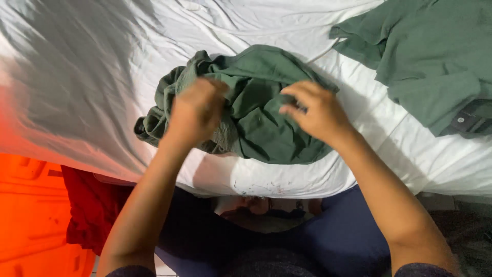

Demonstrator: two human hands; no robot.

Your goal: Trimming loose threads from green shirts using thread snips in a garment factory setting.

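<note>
— Head view: what do the hands hold?
— Left hand (197, 110) and right hand (315, 110) both clutch a crumpled dark green garment (256, 115), bunched on the white bed sheet (92, 77) at its near edge.
— Anything else?
— Another green garment (430, 56) lies far right (well apart), an orange container (31, 210) near left.

The left hand (197, 110) is motion-blurred, its fingers buried in the crumpled green shirt (256, 110). A second green garment (430, 56) runs off the frame's right edge.

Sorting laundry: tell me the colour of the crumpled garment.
Dark green cotton garment, head view.
</note>
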